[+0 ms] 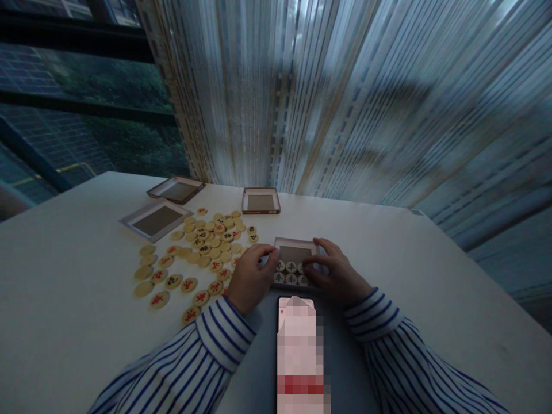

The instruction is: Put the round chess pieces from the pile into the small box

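Observation:
A small shallow box lies in front of me with two rows of round Chinese chess pieces at its near end. The pieces bear black characters; the box's far part shows a bare grey bottom. My left hand is closed, thumb and forefinger at the box's left edge. At the right side, my right hand pinches with thumb and forefinger at the end piece of the farther row, partly covering it. Another of its fingers touches the far right corner. Left of the box spreads a loose heap of pieces, some face up, some blank side up.
A phone lies just this side of the box. Toward the back stand a brown-edged box and another one; a pale tray or lid lies at left. A string curtain hangs behind the white table.

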Action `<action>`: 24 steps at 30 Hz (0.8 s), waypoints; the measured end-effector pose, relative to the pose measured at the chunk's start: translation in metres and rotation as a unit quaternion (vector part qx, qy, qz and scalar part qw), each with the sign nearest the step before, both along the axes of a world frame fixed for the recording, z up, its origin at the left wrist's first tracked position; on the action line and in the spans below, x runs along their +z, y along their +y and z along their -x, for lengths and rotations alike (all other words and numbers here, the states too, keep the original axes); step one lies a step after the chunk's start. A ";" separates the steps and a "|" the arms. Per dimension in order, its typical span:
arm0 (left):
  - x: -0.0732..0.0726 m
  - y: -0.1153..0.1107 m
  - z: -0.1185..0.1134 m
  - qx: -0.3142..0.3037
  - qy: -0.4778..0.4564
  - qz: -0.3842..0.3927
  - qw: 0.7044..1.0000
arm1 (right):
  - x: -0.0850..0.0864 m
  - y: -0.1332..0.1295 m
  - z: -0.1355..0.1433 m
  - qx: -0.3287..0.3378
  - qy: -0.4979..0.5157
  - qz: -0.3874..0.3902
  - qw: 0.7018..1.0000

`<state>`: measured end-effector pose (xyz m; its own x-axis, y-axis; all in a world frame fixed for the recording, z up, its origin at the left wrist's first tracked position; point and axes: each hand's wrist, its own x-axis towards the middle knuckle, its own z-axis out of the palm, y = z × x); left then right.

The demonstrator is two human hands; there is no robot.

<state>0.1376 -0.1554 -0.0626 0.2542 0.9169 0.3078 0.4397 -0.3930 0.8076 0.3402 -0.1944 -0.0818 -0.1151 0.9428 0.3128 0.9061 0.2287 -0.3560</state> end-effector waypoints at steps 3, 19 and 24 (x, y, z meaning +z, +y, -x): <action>-0.001 0.000 0.000 -0.003 -0.001 0.000 1.000 | 0.001 0.000 0.001 -0.003 0.001 0.006 1.000; -0.005 0.000 0.002 -0.011 -0.010 0.020 1.000 | 0.002 0.001 -0.005 -0.043 0.029 -0.017 0.999; -0.005 0.000 0.003 -0.017 -0.004 0.035 0.999 | 0.015 -0.002 -0.008 -0.133 0.060 0.007 0.989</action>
<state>0.1349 -0.1557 -0.0678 0.2840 0.9267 0.2462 0.4198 -0.3510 0.8370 0.3483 -0.1965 -0.0672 0.1744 0.9394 0.2951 0.8849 -0.0181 -0.4654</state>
